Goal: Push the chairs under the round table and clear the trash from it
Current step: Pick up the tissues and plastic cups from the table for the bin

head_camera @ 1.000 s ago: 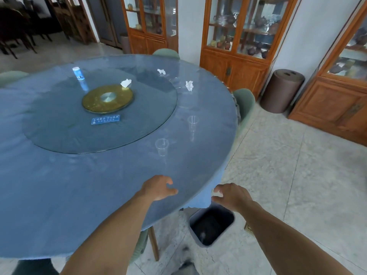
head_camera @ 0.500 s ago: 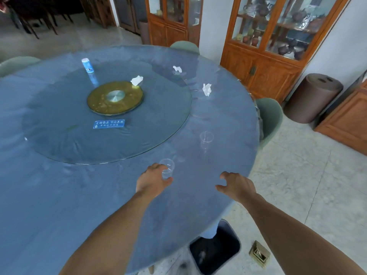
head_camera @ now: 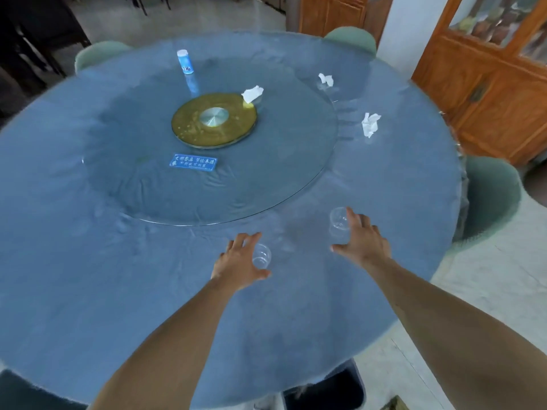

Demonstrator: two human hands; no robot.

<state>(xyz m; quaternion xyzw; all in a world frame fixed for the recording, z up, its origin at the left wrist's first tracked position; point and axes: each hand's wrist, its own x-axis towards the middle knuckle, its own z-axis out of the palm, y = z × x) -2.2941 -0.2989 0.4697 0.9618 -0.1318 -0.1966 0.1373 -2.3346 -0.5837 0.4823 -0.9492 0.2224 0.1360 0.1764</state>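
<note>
Both arms stretched over the near edge of the round table [head_camera: 88, 291], low centre of frame. Left hand [head_camera: 236, 261] curled round a clear plastic cup [head_camera: 261, 255], thumb below and fingers above, cup apparently clasped though full closure hard to confirm through the clear wall. Right hand [head_camera: 362, 241] spread, fingertips at the side of a second clear cup [head_camera: 338, 221] right of centre; touching or just short, cannot tell. Likely grabbing one cup per hand to save a trip. More trash farther up: crumpled tissue [head_camera: 252, 93] at the rim of the brass hub [head_camera: 213, 119] on the glass turntable [head_camera: 296, 179], another tissue wad [head_camera: 370, 124] at right, a third wad [head_camera: 326, 79] upper right, small blue-and-white canister [head_camera: 185, 61] upper centre, possibly not trash. Blue placard [head_camera: 193, 162] flat on the glass. Dark bin [head_camera: 325, 392] on the floor at the bottom edge, just under the table rim, handy for dropping cups straight down. Green chairs [head_camera: 491, 196] at right, top [head_camera: 350, 39] and upper left [head_camera: 99, 53] sit close against the table, backs showing past the edge. Tissues beyond easy reach; turning the glass may bring them nearer.
</note>
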